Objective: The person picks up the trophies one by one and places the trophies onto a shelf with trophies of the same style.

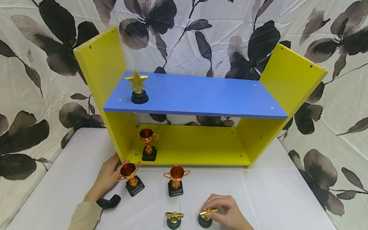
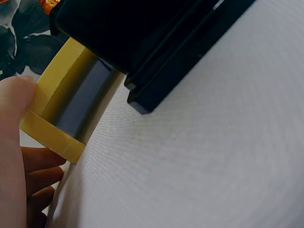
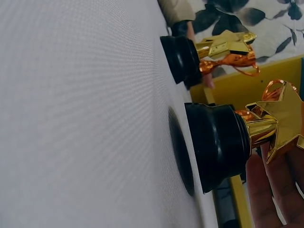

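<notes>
Backing white tabletop [image 1: 267,191]: floral backdrop [image 1: 224,22] (seemingly fabric); right hand [image 1: 225,209] pinches trophy [image 1: 204,219].

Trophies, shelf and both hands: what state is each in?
Yellow and blue shelf: standing
Shelved shiny gold star trophy: upright
Tabletop gold star trophy: upright
Held gold star trophy: seemingly lifted
Shelved copper-coloured cup trophy: upright
Left tabletop cup trophy: upright
Right tabletop cup trophy: upright
Left hand: gripping shelf
Right hand: pinching star
</notes>
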A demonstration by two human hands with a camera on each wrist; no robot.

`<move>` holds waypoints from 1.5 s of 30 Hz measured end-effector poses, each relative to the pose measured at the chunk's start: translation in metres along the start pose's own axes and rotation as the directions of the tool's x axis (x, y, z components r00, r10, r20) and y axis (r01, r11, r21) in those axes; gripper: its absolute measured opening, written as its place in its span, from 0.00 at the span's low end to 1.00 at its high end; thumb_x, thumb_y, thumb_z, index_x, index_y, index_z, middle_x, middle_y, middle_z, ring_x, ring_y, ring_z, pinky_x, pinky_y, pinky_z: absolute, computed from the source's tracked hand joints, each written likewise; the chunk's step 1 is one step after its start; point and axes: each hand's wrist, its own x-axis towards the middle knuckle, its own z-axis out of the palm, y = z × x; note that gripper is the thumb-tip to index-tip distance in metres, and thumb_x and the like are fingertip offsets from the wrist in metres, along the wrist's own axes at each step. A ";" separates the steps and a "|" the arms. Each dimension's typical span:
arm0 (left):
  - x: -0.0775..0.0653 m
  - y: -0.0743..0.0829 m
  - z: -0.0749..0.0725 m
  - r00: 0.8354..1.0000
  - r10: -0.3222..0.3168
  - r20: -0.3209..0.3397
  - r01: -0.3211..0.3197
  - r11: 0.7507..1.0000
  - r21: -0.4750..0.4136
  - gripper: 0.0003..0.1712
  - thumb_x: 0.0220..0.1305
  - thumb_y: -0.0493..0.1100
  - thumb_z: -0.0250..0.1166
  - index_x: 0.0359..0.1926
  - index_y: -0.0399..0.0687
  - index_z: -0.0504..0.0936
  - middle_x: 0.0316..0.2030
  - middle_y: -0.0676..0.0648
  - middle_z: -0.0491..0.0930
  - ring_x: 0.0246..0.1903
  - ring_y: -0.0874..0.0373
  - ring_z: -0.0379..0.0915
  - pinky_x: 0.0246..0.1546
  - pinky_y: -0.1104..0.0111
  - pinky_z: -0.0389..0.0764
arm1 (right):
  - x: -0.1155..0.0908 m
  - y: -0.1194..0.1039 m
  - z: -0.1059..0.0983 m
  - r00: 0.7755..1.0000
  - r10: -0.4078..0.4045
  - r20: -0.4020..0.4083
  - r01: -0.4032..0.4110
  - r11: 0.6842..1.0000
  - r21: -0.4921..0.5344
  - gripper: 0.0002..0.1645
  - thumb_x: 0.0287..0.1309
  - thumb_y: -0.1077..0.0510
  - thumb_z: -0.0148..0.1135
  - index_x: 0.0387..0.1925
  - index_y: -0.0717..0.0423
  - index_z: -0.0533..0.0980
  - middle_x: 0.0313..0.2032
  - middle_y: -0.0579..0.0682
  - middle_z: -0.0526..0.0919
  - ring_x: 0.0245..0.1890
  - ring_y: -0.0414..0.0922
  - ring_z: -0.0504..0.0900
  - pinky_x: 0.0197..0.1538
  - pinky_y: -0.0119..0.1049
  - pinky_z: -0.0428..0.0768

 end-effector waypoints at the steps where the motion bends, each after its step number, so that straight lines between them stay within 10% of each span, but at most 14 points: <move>1: 0.000 0.000 0.000 1.000 0.000 -0.001 0.000 1.000 0.000 0.33 0.71 0.47 0.61 0.68 0.30 0.67 0.63 0.32 0.70 0.63 0.32 0.65 0.60 0.35 0.65 | 0.000 0.000 0.000 1.000 -0.001 0.001 0.001 1.000 0.001 0.20 0.47 0.83 0.62 0.41 0.64 0.83 0.36 0.59 0.86 0.36 0.49 0.84 0.42 0.40 0.85; 45: 0.000 0.001 0.001 0.999 0.033 -0.025 -0.032 0.999 0.013 0.31 0.71 0.47 0.61 0.65 0.29 0.69 0.61 0.32 0.72 0.60 0.33 0.67 0.58 0.35 0.67 | 0.012 -0.001 -0.011 0.997 -0.074 -0.005 0.074 0.996 -0.043 0.21 0.44 0.83 0.63 0.40 0.66 0.82 0.36 0.60 0.86 0.36 0.50 0.85 0.43 0.41 0.85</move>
